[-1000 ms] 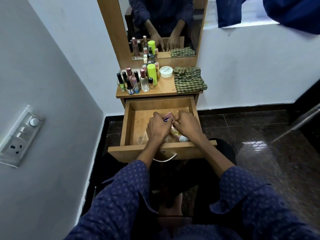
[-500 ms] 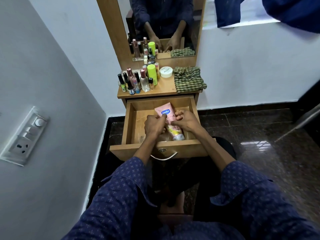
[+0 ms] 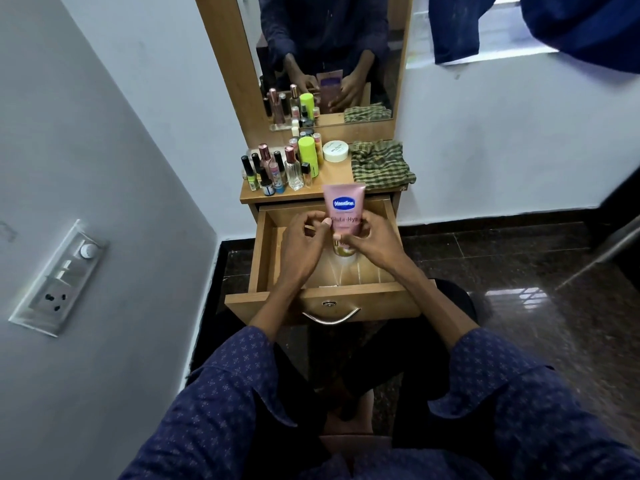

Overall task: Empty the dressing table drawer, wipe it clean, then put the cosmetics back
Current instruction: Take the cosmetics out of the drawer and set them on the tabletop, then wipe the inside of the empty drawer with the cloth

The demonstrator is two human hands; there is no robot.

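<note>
Lifted above the drawer [image 3: 263, 258], pink tube [image 3: 343, 209] stands pinched between left hand [image 3: 302, 251] and right hand [image 3: 375, 242].

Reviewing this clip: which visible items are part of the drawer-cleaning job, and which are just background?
Job items: open drawer; pink tube held by left hand and right hand; bottles on the tabletop; white jar; checked cloth.

Background: mirror; wall switchboard; blue fabric at the window.

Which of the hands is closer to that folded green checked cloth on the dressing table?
The right. The right hand is below the green checked cloth, on the same side, gripping the pink Vaseline tube; the left hand is on the tube's far side.
</note>
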